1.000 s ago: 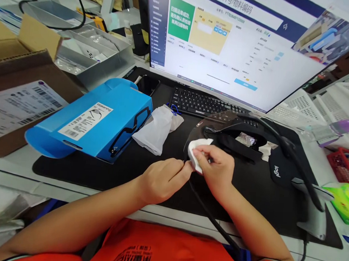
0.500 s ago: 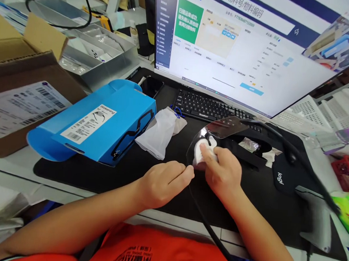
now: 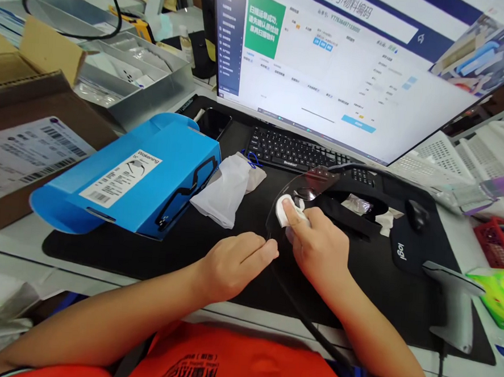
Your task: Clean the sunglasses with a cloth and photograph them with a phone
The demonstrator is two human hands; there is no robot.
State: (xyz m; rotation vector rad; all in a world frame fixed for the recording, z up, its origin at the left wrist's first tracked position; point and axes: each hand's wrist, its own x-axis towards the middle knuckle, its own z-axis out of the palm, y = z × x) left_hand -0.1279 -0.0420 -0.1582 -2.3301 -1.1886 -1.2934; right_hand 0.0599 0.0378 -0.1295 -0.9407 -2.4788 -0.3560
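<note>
My left hand [image 3: 239, 265] is closed, its thumb and fingers pinching the near end of a pair of clear-lensed glasses [image 3: 318, 180]. The see-through lens and dark frame stretch up and to the right over the desk mat. In my right hand [image 3: 321, 251] is a folded white wipe [image 3: 285, 211], pressed against the lens by the thumb; the fingers behind it are hidden. Left of the hands lies a blue box [image 3: 146, 202] with a picture of glasses on it. A white pouch [image 3: 221, 195] rests between the box and the glasses.
Behind are a keyboard [image 3: 297, 151] and a large monitor [image 3: 292, 88]. On the right lie a black curved case [image 3: 344, 214], a mouse [image 3: 416, 214], a scanner [image 3: 453, 314] and a green packet [image 3: 499, 297]. An open cardboard box [image 3: 35, 107] stands left.
The wipe in my right hand has shifted slightly up along the lens, and the thumb has turned a little. My left hand keeps its pinch. The whole view has moved slightly.
</note>
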